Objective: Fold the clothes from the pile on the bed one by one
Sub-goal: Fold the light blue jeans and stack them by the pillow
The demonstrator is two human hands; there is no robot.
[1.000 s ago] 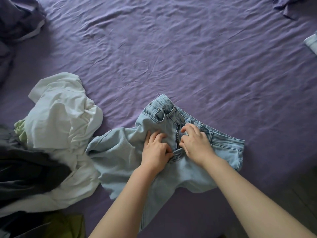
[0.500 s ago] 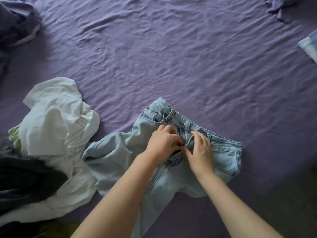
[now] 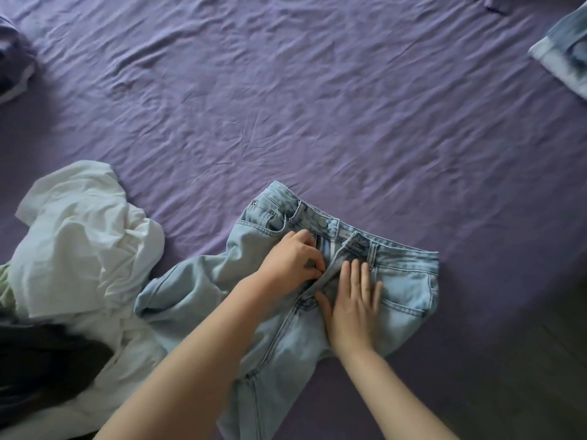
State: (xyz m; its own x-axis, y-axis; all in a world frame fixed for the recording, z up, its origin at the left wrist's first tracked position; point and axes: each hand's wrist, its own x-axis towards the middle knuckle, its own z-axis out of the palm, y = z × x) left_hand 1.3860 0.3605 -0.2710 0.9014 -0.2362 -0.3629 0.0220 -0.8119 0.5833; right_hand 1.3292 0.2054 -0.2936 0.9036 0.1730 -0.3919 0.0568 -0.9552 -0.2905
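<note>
A pair of light blue jeans (image 3: pixel 409 281) lies front side up on the purple bed sheet (image 3: pixel 317 106), waistband toward the far side, legs trailing to the near edge. My left hand (image 3: pixel 293 265) has its fingers curled and pinches the fly of the jeans just below the waistband button. My right hand (image 3: pixel 355 300) lies flat with straight fingers on the denim to the right of the fly, pressing it down. The pile of clothes sits at the left, with a white garment (image 3: pixel 82 242) on top.
A dark garment (image 3: pixel 41 363) and a pale green one (image 3: pixel 4 287) lie in the pile at the left edge. A folded blue-and-white item (image 3: pixel 562 55) rests at the far right. The bed's near right edge meets a dark floor (image 3: pixel 540 376).
My left hand has stayed curled at the fly while my right hand has flattened out and slid down to the right of it. The camera has shifted slightly.
</note>
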